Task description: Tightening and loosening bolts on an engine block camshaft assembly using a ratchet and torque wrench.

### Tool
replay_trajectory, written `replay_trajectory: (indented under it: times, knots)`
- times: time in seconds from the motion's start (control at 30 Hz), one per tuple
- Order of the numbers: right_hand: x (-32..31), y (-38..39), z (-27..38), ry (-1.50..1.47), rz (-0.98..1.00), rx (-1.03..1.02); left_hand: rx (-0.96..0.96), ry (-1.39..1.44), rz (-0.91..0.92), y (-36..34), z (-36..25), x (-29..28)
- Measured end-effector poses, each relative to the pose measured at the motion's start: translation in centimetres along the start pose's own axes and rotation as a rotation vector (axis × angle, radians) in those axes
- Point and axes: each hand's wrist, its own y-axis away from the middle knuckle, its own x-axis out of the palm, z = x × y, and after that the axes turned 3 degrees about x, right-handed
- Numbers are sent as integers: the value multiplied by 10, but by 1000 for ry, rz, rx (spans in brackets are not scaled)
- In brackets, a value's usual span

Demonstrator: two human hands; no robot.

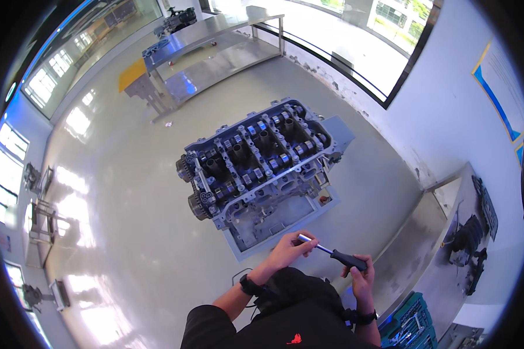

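Note:
In front of my body I hold a socket driver (pixel 324 249) with a black handle, a thin metal shaft and a shiny socket at its tip. My left hand (pixel 289 251) pinches the socket end between thumb and fingers. Around the black handle, my right hand (pixel 361 276) is closed. Just beyond my hands stands an engine (pixel 262 152) with its top uncovered; camshafts lie across it, and sprockets with a chain show at its left end. The tool is apart from the engine.
The engine rests on a grey stand (pixel 256 247). To my right is a metal bench (pixel 410 244) bearing dark parts (pixel 468 241) and a green toolbox (pixel 410 326) of tools. A steel table (pixel 227 68) stands farther off, near the window wall.

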Motion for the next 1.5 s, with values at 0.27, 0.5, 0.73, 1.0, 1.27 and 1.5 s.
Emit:
replay_trajectory:
  times: [0.27,0.5,0.73,1.0,1.27,1.5]
  knots:
    - [23,-44,16,85,60,-20,57,-373,118,30,-35,-34]
    - [53,-89,13,425,326,2,151,-671,-177,70,-25,-57]
    - [102,-110,21,654,485,-225,110,-775,-259,86,-28,-74]
    - [74,-174,26,486,510,-146,100,-847,-290,48,-61,-51]
    - [113,-249,50,365,725,-431,228,-1001,-651,15,-81,-42]
    - [154,-277,67,304,852,-527,358,-1130,-871,15,-102,-56]
